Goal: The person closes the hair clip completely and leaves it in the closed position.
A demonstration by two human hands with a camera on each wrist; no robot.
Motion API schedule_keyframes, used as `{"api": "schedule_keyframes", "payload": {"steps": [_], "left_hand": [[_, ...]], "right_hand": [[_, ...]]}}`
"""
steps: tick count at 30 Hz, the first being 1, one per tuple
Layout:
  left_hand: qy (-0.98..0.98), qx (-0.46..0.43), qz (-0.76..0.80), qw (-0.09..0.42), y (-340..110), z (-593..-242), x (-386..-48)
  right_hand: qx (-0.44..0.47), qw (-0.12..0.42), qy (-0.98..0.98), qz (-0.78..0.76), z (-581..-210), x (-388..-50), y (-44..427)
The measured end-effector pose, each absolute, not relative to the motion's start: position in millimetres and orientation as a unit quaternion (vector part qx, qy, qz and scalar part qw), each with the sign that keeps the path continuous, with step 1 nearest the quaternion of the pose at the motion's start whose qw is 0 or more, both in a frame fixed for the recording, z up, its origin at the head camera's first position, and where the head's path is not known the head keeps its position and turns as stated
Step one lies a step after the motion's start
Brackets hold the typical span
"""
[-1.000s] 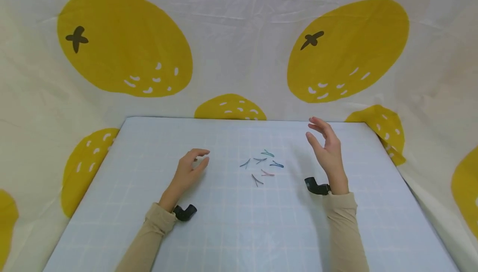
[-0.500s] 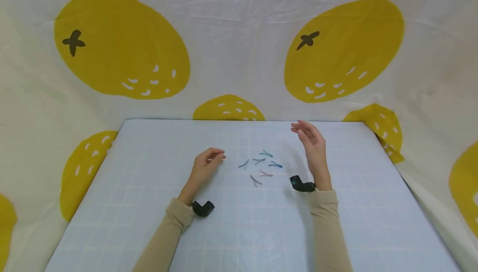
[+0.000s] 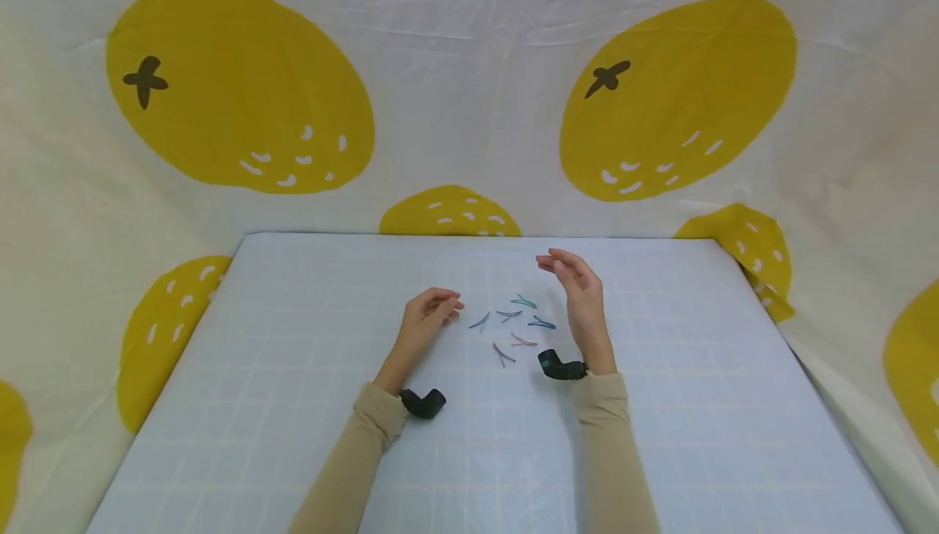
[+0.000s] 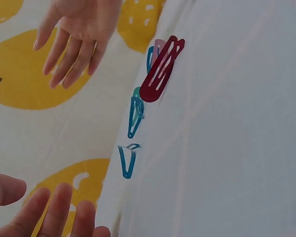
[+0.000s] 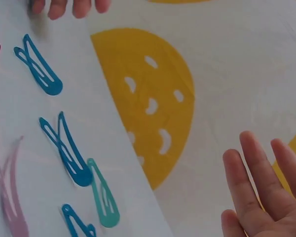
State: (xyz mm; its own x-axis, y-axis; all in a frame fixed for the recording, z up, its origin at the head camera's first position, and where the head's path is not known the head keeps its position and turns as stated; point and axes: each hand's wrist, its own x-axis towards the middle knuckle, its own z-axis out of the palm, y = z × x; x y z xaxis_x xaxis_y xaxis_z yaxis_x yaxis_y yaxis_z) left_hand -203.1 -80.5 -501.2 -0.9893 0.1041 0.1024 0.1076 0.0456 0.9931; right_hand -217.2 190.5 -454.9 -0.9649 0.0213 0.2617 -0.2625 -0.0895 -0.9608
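Several small snap hair clips lie spread on the table between the hands: a teal clip (image 3: 524, 302), a blue clip (image 3: 541, 323), a pink clip (image 3: 524, 340) and others. A dark red clip (image 4: 155, 84) shows large in the left wrist view; the right wrist view shows the teal clip (image 5: 104, 197) beside blue clips (image 5: 71, 155). The left hand (image 3: 423, 324) hovers just left of the clips, fingers loosely bent, holding nothing. Above and to their right, the right hand (image 3: 581, 293) is raised, palm inward, fingers relaxed and empty. Neither hand touches a clip.
The table (image 3: 469, 452) has a pale gridded cover. Behind it and at both sides hangs a white cloth (image 3: 469, 110) with large yellow fruit shapes. A black wrist camera (image 3: 423, 403) sits on the left wrist, another black camera (image 3: 561, 365) on the right.
Both hands have moved inward toward the clips, the left hand rightward and the right hand leftward and slightly nearer. The clips lie as before.
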Motion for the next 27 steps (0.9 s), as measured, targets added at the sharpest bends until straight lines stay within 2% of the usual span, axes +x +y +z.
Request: {"api": "schedule_keyframes", "payload": {"steps": [7,13,20,24,27], "left_hand": [[-0.706,-0.050,-0.707,0.012,-72,-505,-208],[-0.752,-0.075,-0.654,0.028,-70,-520,-207],[-0.804,-0.127,-0.577,0.064,-70,-529,-203],[-0.816,-0.151,-0.553,0.071,-69,-531,-202],[-0.828,-0.167,-0.530,0.078,-68,-532,-203]], "right_hand": [[0.094,0.044,-0.683,0.723,-447,-207,169],[0.110,-0.015,-0.704,0.701,-469,-216,159],[0.162,-0.061,-0.779,0.603,-483,-219,150],[0.174,-0.060,-0.799,0.572,-487,-218,146],[0.193,-0.037,-0.813,0.549,-489,-219,143]]}}
